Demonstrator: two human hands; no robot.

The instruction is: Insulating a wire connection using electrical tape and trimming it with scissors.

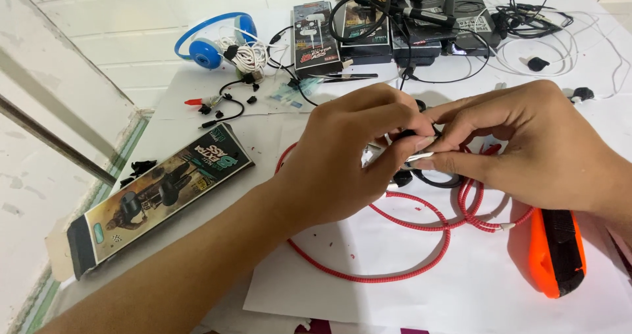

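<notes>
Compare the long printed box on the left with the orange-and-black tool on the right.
The printed box is long, flat and rectangular, with dark pictures; the orange tool is shorter, rounded and plain orange and black. The box lies slanted on the bare tabletop, the tool on white paper. Neither is touched by a hand.

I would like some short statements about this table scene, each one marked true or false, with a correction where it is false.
1. Both hands, left hand and right hand, meet over a small black and white part. True.
2. The braided cable under the hands is blue. False: it is red.
3. The blue headphones lie at the far left of the table. True.
4. The orange and black tool is held in the right hand. False: it lies on the white sheet, beside the right wrist.
5. The long printed box stands upright. False: it lies flat.
</notes>
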